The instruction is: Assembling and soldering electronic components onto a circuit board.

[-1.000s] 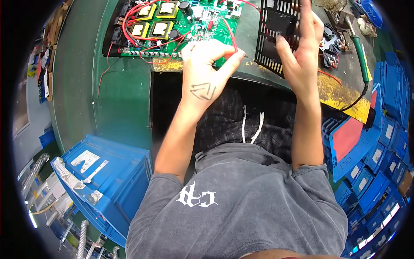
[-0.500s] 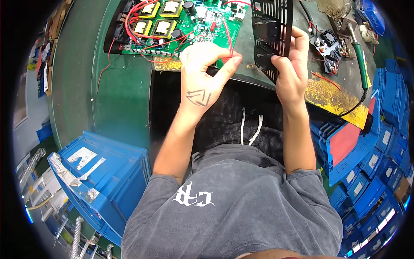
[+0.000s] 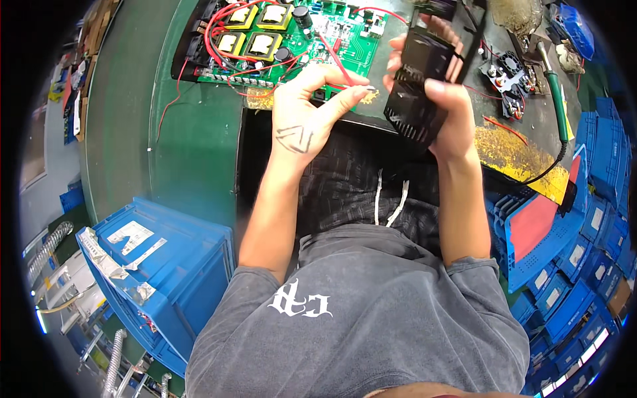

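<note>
Between thumb and forefinger, my left hand (image 3: 312, 106) pinches the end of a red wire (image 3: 338, 61), just in front of the green circuit board (image 3: 361, 56). The board carries several yellow-and-black transformers (image 3: 267, 45), dark capacitors and looping red wires. My right hand (image 3: 454, 109) grips a black slotted metal panel (image 3: 418, 99), thumb on its near face and fingers behind it. That panel is held tilted above the table edge, apart from the board, and looks slightly blurred. Part of the right hand's fingers shows through or past the panel.
A soldering iron (image 3: 554, 89) with a green handle stands at the right, its cord hanging over the yellow worn table edge (image 3: 514, 159). Small fans (image 3: 509, 63) and a loose red wire (image 3: 505, 127) lie nearby. Blue bins (image 3: 159, 245) flank me.
My right hand has turned the black panel so its broad face shows more, bringing it slightly lower. The left hand still pinches the red wire. The whole view has shifted a little.
</note>
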A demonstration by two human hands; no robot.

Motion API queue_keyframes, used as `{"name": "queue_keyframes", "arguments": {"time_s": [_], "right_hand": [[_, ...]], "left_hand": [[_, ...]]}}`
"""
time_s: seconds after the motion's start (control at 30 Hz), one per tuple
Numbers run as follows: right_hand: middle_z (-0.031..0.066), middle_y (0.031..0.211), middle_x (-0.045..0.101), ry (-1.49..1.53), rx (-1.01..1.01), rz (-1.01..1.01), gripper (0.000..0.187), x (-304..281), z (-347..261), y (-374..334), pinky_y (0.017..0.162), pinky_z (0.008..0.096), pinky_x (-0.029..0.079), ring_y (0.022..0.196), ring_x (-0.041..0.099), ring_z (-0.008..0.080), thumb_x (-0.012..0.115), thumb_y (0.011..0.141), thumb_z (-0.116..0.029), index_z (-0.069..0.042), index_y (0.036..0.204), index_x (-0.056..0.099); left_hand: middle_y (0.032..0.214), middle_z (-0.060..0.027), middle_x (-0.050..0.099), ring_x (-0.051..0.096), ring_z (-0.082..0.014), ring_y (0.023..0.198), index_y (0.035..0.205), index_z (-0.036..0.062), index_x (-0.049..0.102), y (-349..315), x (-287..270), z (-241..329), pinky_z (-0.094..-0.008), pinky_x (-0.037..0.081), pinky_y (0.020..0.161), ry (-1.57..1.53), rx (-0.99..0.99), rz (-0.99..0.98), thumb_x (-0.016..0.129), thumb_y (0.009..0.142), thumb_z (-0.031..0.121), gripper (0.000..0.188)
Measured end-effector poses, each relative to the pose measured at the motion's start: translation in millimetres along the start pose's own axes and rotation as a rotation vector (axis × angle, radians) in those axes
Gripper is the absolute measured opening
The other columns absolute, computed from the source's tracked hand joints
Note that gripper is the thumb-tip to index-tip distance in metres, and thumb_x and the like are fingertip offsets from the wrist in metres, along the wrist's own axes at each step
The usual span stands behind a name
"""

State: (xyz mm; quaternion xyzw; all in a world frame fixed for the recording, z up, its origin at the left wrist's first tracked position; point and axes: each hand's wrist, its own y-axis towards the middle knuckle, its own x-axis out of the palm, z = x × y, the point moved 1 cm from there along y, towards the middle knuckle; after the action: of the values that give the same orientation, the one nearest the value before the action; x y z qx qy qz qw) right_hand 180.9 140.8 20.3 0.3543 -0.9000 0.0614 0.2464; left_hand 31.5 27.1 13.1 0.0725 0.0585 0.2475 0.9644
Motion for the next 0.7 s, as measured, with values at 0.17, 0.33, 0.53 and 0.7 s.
{"name": "queue_keyframes", "arguments": {"time_s": [0.17,0.33,0.53,0.7], "right_hand": [[0.0089,0.102,0.065,-0.118,0.076,0.1,0.048,-1,6,31,0.078,0.028,0.051,0.088,0.063,0.0164,0.055,0.09,-0.028,0.005,0.124,0.057],[0.0107,0.101,0.065,0.043,0.059,0.07,0.046,-8,17,30,0.079,0.0282,0.051,0.088,0.063,0.0157,0.056,0.089,-0.026,0.006,0.122,0.057],[0.0165,0.112,0.064,0.155,-0.148,0.086,0.049,-1,14,27,0.086,0.0338,0.053,0.091,0.064,0.0187,0.058,0.083,-0.017,0.006,0.126,0.052],[0.012,0.119,0.056,0.255,-0.139,0.101,0.071,21,14,21,0.091,0.033,0.049,0.106,0.058,0.0209,0.063,0.08,-0.005,-0.002,0.144,0.032]], "left_hand": [[0.09,-0.0073,0.073,0.065,-0.0115,0.083,0.091,-0.0017,0.072,1,-1,1,-0.0257,0.051,0.078,-0.023,0.011,-0.006,0.076,0.085,0.006,0.011],[0.091,-0.0072,0.073,0.065,-0.0113,0.084,0.09,-0.002,0.071,0,8,2,-0.0252,0.051,0.078,-0.049,-0.022,0.016,0.075,0.086,0.004,0.009],[0.092,-0.0068,0.072,0.065,-0.0119,0.086,0.09,-0.0015,0.069,-5,11,0,-0.0257,0.051,0.082,-0.122,-0.032,0.006,0.075,0.086,0.002,0.008],[0.093,-0.0064,0.072,0.065,-0.0132,0.089,0.09,-0.0004,0.068,-10,8,-5,-0.028,0.05,0.086,-0.024,-0.033,0.042,0.075,0.085,0.0,0.008]]}}
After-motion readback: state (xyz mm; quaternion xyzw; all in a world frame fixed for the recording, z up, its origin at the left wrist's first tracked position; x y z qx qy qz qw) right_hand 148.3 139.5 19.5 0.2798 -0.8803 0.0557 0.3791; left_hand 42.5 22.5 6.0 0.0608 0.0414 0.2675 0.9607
